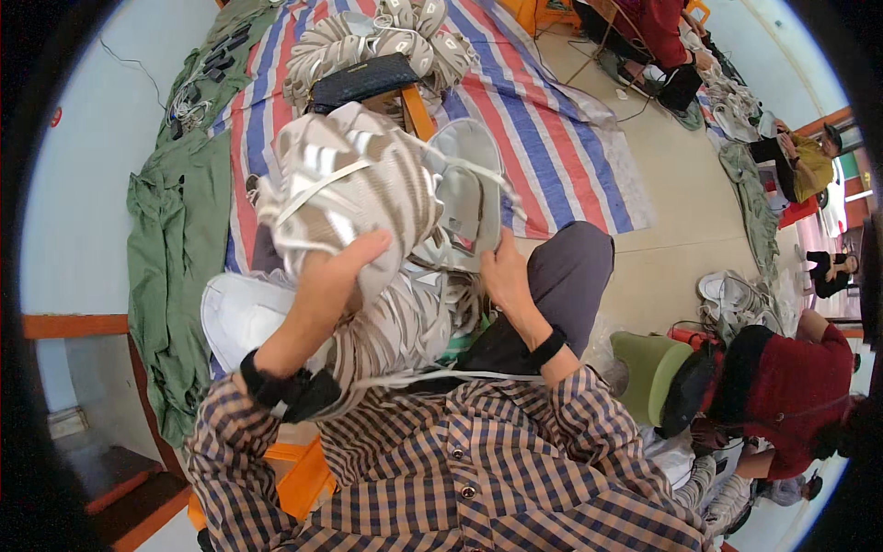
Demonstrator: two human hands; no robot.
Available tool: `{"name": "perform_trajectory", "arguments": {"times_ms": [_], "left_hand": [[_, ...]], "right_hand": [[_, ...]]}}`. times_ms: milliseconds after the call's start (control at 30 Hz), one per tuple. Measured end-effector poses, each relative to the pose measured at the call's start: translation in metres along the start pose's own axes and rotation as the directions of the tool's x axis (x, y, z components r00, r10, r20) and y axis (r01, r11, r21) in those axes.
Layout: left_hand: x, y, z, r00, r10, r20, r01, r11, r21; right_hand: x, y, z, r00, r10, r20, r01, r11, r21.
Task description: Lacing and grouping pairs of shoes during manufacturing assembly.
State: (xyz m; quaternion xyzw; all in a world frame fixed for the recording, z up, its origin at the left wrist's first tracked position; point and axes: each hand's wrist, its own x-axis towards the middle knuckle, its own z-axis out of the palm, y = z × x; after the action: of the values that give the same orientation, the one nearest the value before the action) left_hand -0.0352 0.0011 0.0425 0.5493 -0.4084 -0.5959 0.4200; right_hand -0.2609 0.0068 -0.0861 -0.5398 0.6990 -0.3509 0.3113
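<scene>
The striped tarp [561,138], in red, blue and white, covers the floor ahead, with a green cloth [175,267] along its left edge. A pile of shoes [386,41] lies at the far end of the tarp, a dark flat case [363,81] resting against it. The shoe [354,189], beige with white stripes and white laces, is raised above the lap. The left hand [336,276] grips its heel end, thumb over the upper. The right hand [506,271] sits under the grey tongue; whether its fingers clasp it cannot be determined.
</scene>
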Motion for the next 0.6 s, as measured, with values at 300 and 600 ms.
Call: {"name": "perform_trajectory", "arguments": {"times_ms": [300,600], "left_hand": [[0.045,-0.042,0.033,0.969,0.035,0.246,-0.218,0.595,0.774],[-0.005,0.001,-0.017,0.991,-0.11,0.077,0.099,0.987,0.126]], "right_hand": [[0.017,0.073,0.025,0.968,0.013,0.25,0.047,0.972,-0.232],[0.024,0.034,-0.027,0.977,0.127,0.174,-0.077,0.96,-0.271]]}}
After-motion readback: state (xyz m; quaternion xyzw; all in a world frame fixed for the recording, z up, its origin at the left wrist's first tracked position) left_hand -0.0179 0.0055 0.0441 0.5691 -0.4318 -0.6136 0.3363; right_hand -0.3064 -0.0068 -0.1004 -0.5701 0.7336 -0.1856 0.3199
